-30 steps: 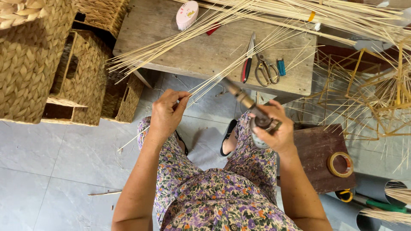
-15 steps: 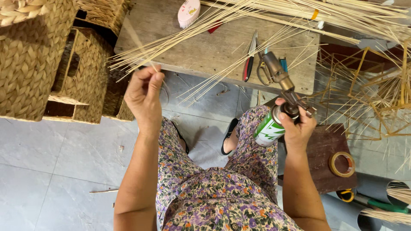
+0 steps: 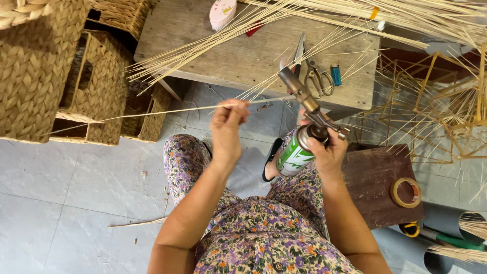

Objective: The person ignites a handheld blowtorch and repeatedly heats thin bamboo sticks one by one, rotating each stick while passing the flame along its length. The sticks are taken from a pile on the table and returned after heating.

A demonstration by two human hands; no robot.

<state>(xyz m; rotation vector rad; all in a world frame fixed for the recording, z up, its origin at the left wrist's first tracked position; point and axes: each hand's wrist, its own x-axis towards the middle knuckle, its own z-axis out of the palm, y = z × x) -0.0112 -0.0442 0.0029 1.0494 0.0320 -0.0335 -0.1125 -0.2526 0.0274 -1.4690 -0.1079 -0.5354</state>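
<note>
— Baskets [image 3: 56,76] of woven straw fill my left side, stacked beside the wooden bench [image 3: 243,56]. What lies on the bench?

— Loose bundles of thin bamboo sticks [image 3: 314,20] fan across it, with scissors [image 3: 317,76], a small blue lighter [image 3: 336,75] and a pink oval case [image 3: 222,12].

— And nearer me?

— A dark brown board [image 3: 375,182] at my right carries a roll of tape [image 3: 405,192].

— My hands?

— My right hand [image 3: 327,155] is wrapped round the neck of a gas torch [image 3: 299,127], its green and white can over my lap, its brass nozzle tilted up toward the bench edge. My left hand [image 3: 227,129] pinches a single long bamboo strip [image 3: 152,112] between closed fingertips; the strip runs roughly level, its far end reaching the baskets, its near end just beside the nozzle.
</note>
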